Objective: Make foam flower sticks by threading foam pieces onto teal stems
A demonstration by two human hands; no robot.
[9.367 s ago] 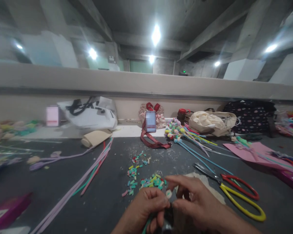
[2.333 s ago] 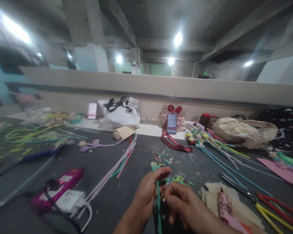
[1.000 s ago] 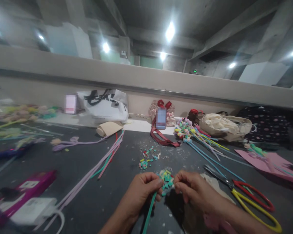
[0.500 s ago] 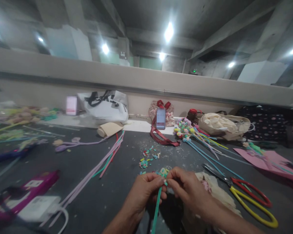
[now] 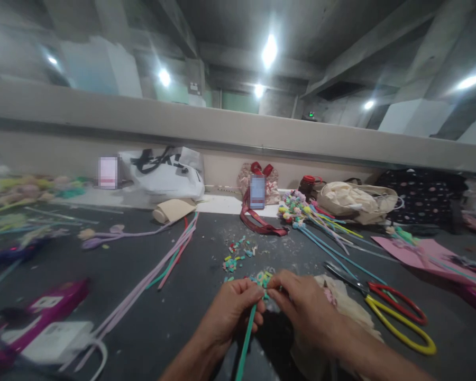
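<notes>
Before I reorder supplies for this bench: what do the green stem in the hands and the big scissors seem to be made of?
The green stem, pinched by the left hand: thin, matte, evenly coloured; probably plastic-coated wire or pipe cleaner, too blurred to settle. The scissors: dark metal blades; glossy red and yellow loop handles, likely plastic-coated.

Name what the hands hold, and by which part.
The left hand pinches the green stem near its top end; the right hand pinches at that same tip.

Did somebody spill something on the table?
Yes. Small coloured bits lie scattered loose over the dark table, just beyond the left hand and right hand, not gathered in any box or neat pile.
</notes>
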